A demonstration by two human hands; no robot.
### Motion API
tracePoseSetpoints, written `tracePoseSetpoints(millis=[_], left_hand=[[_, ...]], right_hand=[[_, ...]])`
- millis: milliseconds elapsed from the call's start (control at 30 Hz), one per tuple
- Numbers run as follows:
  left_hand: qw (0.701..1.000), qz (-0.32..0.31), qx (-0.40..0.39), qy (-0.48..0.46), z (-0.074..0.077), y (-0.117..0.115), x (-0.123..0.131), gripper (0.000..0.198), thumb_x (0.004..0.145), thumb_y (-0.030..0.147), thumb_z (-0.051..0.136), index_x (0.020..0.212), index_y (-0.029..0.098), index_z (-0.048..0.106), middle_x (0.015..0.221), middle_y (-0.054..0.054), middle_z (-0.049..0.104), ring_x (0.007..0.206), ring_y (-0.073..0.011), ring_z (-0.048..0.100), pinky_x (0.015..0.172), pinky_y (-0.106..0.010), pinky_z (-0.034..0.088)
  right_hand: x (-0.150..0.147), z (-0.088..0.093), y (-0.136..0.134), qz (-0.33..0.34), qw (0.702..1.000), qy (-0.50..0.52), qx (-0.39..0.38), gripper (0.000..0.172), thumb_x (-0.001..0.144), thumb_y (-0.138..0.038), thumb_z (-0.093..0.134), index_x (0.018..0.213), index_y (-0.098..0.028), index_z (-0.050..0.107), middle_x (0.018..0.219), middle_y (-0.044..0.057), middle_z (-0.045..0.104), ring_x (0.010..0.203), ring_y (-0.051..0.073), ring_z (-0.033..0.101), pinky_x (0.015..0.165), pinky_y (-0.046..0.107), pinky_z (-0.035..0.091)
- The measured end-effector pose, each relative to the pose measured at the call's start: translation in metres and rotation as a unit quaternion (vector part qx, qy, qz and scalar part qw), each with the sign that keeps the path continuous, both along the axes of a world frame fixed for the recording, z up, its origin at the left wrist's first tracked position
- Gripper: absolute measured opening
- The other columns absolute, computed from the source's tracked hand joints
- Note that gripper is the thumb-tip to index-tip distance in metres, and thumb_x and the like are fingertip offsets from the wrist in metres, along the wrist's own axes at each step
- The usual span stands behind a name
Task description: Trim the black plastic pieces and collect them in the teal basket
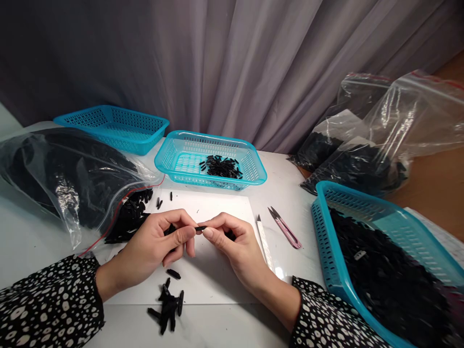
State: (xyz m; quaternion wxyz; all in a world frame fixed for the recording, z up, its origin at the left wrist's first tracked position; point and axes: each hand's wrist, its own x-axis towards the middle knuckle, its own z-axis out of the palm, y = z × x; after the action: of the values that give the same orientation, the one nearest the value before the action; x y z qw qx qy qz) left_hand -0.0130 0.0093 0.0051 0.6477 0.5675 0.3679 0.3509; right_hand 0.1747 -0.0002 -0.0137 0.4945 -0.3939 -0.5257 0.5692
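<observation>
Between both sets of fingertips is a small, narrow black strip-like piece (200, 228). My left hand (155, 244) pinches one end with thumb and forefinger, and my right hand (237, 244) pinches the other. More black pieces show partly behind the fingers of each hand; whether they are held I cannot tell. Under the hands lies a white sheet (217, 285). A small heap of black pieces (168, 304) lies at its near edge. To the left, black pieces (126, 220) spill from the mouth of a clear zip bag (72, 169).
A blue basket (163, 169) behind the sheet holds some black pieces; another blue basket (145, 145) stands behind the bag. At right are a craft knife (265, 244), pink thread snips (285, 229), a blue basket (319, 232) full of black pieces, and clear zip bags (391, 116).
</observation>
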Motion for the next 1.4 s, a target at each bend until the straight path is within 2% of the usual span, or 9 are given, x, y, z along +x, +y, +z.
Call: tracePoseSetpoints(millis=[233, 400, 500, 633, 767, 833, 933, 1200, 1400], left_hand=[[0.996, 0.09, 0.013, -0.003, -0.003, 0.012, 0.002, 0.023, 0.087, 0.04, 0.07, 0.09, 0.018, 0.062, 0.062, 0.004, 0.066, 0.037, -0.0017, 0.035, 0.039, -0.016, 0.024], [0.983, 0.175, 0.05, -0.006, -0.006, 0.019, -0.001, 0.021, 0.088, 0.034, 0.068, 0.083, 0.017, 0.058, 0.068, 0.002, 0.069, 0.038, -0.0007, 0.035, 0.039, -0.015, 0.02], [0.985, 0.161, 0.064, 0.004, -0.009, 0.02, -0.002, 0.02, 0.089, 0.035, 0.067, 0.085, 0.017, 0.059, 0.067, 0.002, 0.067, 0.039, -0.0019, 0.036, 0.039, -0.016, 0.021], [0.982, 0.17, 0.08, 0.016, -0.011, 0.02, -0.001, 0.018, 0.089, 0.033, 0.065, 0.085, 0.017, 0.058, 0.068, 0.002, 0.066, 0.038, -0.0022, 0.036, 0.038, -0.017, 0.021], [0.974, 0.206, 0.089, 0.027, -0.01, 0.02, 0.002, 0.012, 0.089, 0.028, 0.06, 0.089, 0.017, 0.06, 0.072, 0.001, 0.066, 0.041, -0.0029, 0.037, 0.039, -0.018, 0.022], [0.972, 0.218, 0.089, 0.03, -0.009, 0.019, 0.003, 0.011, 0.089, 0.026, 0.058, 0.094, 0.016, 0.062, 0.077, 0.0, 0.066, 0.044, -0.0039, 0.039, 0.04, -0.018, 0.024], [0.972, 0.218, 0.086, 0.031, -0.009, 0.019, 0.004, 0.016, 0.089, 0.024, 0.056, 0.101, 0.017, 0.063, 0.084, -0.002, 0.065, 0.048, -0.0045, 0.041, 0.041, -0.018, 0.025], [0.977, 0.197, 0.085, 0.023, -0.012, 0.019, 0.002, 0.016, 0.088, 0.023, 0.056, 0.1, 0.017, 0.064, 0.085, -0.002, 0.065, 0.046, -0.0045, 0.037, 0.041, -0.02, 0.026], [0.974, 0.207, 0.091, 0.033, -0.009, 0.019, 0.005, 0.013, 0.087, 0.026, 0.058, 0.097, 0.018, 0.063, 0.083, -0.002, 0.066, 0.046, -0.0056, 0.039, 0.041, -0.02, 0.028]], right_hand=[[0.002, 0.002, -0.004, -0.013, 0.993, -0.093, 0.078, 0.016, 0.087, -0.032, 0.065, 0.083, -0.018, 0.072, 0.054, -0.007, 0.041, 0.051, 0.01, 0.033, 0.049, 0.024, 0.03], [-0.002, -0.003, -0.014, 0.235, 0.911, -0.231, 0.247, 0.021, 0.095, -0.026, 0.056, 0.099, -0.016, 0.075, 0.072, 0.002, 0.07, 0.055, 0.011, 0.053, 0.056, 0.024, 0.044], [-0.004, -0.002, -0.016, 0.296, 0.853, -0.305, 0.304, 0.023, 0.097, -0.021, 0.053, 0.105, -0.016, 0.074, 0.081, 0.005, 0.075, 0.066, 0.014, 0.063, 0.065, 0.026, 0.048], [-0.002, 0.003, -0.015, 0.344, 0.855, -0.276, 0.273, 0.023, 0.097, -0.031, 0.06, 0.095, -0.015, 0.076, 0.078, 0.003, 0.075, 0.063, 0.012, 0.064, 0.063, 0.021, 0.049], [-0.005, -0.002, -0.012, 0.236, 0.884, -0.309, 0.26, 0.023, 0.098, -0.027, 0.056, 0.108, -0.016, 0.073, 0.082, 0.005, 0.077, 0.061, 0.013, 0.065, 0.061, 0.023, 0.048], [-0.008, -0.008, -0.009, 0.181, 0.866, -0.368, 0.285, 0.031, 0.096, -0.019, 0.052, 0.123, -0.018, 0.068, 0.084, 0.006, 0.078, 0.061, 0.015, 0.066, 0.058, 0.025, 0.045], [-0.014, -0.011, -0.006, 0.168, 0.831, -0.441, 0.293, 0.037, 0.095, -0.017, 0.051, 0.129, -0.023, 0.066, 0.084, 0.005, 0.079, 0.061, 0.017, 0.067, 0.055, 0.027, 0.041], [-0.017, -0.004, -0.004, 0.096, 0.857, -0.474, 0.18, 0.033, 0.088, -0.023, 0.067, 0.121, -0.025, 0.068, 0.065, -0.002, 0.072, 0.051, 0.014, 0.06, 0.053, 0.024, 0.038], [-0.019, -0.007, -0.004, 0.117, 0.86, -0.454, 0.203, 0.024, 0.091, -0.022, 0.063, 0.113, -0.025, 0.072, 0.082, 0.002, 0.079, 0.065, 0.018, 0.07, 0.061, 0.027, 0.043]])
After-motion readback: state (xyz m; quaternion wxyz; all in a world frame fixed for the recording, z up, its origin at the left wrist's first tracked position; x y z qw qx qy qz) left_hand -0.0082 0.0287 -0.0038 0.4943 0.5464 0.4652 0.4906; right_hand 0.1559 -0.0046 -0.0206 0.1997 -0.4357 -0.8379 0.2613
